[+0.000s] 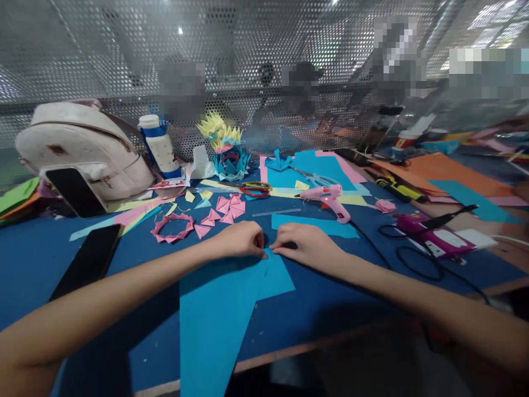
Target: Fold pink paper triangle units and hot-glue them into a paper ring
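A large sheet of blue paper (215, 314) lies before me, folded over near its upper right, and its lower end reaches past the table's front edge. My left hand (243, 241) pinches the paper at the top of the fold. Close beside it, my right hand (306, 245) has thumb and fingers pressed together on the same folded corner. The two hands are almost touching. Just beyond them lies a blue paper strip (318, 226). Left of my hands are a pink folded-paper ring (172, 227) and several pink folded pieces (230, 208).
A pink glue gun (326, 196) lies beyond my right hand, its cord trailing right. Scissors (256, 189) and a folded-paper flower (231, 160) sit farther back. Left are two phones (88, 256), a backpack (88, 154) and a bottle (160, 146). A purple device (438, 234) is right.
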`<state>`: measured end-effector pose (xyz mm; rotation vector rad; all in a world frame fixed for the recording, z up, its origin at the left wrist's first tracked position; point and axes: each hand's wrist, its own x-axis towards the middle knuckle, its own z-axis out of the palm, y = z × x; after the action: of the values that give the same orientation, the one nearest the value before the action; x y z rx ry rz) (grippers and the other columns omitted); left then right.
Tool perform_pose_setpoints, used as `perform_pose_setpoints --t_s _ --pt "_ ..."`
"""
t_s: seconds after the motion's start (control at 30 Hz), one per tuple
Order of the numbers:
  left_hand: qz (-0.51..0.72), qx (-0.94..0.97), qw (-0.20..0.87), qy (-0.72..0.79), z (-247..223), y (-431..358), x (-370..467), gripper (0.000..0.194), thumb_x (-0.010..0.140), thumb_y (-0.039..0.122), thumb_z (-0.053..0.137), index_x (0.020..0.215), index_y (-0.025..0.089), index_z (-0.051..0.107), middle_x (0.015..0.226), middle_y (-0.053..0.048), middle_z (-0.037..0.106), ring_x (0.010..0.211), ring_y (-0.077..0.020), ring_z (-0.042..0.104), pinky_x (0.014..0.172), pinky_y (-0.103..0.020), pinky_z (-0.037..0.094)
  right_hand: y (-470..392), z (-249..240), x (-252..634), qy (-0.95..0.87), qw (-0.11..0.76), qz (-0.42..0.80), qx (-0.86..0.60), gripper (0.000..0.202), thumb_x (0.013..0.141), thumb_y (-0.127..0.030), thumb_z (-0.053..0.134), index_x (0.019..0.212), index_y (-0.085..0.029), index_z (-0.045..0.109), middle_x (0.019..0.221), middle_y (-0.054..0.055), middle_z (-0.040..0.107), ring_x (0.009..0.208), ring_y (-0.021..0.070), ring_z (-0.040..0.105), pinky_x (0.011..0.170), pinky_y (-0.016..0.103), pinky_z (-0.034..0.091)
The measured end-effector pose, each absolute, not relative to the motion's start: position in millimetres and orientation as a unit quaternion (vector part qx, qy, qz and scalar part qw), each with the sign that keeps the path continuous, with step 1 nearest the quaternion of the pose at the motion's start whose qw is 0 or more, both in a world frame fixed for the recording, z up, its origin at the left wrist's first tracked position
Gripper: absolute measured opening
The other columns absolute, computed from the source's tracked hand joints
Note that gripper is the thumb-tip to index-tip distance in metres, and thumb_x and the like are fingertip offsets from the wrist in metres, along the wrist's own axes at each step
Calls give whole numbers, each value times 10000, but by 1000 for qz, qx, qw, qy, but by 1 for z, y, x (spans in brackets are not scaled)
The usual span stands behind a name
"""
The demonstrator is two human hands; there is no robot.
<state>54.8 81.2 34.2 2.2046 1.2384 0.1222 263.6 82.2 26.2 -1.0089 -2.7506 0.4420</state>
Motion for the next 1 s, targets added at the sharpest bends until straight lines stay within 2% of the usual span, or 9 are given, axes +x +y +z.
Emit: perform_pose_setpoints --t_s 0.1,0.23,0.5,0.6,0.73,0.9,1.0 --pt "61 828 312 463 31 82 54 183 716 299 783 799 152 711 719 -12 687 652 -163 609 532 -230 348 94 26 258 -914 92 190 -348 65 852 -199 679 813 -204 731 839 9 653 773 150 600 627 232 366" --pt "91 820 324 463 25 80 53 202 701 287 792 800 138 697 716 -10 672 634 -154 591 546 -230 350 103 29 256 -908 80 223 -345 61 809 -162 696 797 -205 737 818 -2 654 724 134 582 573 218 336" --pt "155 800 364 450 15 80 44 183 711 280 768 791 134 693 674 5 636 609 -133 556 549 -224 363 102 36 254 -896 88 288 -327 118 857 -155 589 846 -174 705 854 14 674 746 143 576 619 231 351" --pt "192 787 372 453 17 79 42 151 741 260 726 816 130 708 699 -8 659 635 -136 567 571 -229 378 103 40 249 -889 98 315 -319 147 878 -184 554 870 -157 699 825 22 679 747 152 578 649 245 364" --pt "245 762 385 460 22 79 37 129 790 201 623 746 124 717 716 -34 693 662 -140 594 624 -243 414 112 42 239 -872 123 355 -313 156 845 -233 579 841 -144 707 783 20 668 718 144 559 654 249 371" --pt "303 715 414 475 26 84 29 189 753 292 685 696 113 708 665 -41 688 610 -141 589 583 -245 429 124 38 229 -837 172 399 -332 273 823 -392 603 763 -132 664 631 0 591 561 116 483 540 240 347" --pt "334 689 427 482 29 86 23 176 738 283 702 687 116 714 677 -47 700 605 -137 591 583 -244 432 129 38 226 -822 219 399 -341 294 822 -428 601 754 -146 650 625 -1 576 557 116 483 526 241 345"
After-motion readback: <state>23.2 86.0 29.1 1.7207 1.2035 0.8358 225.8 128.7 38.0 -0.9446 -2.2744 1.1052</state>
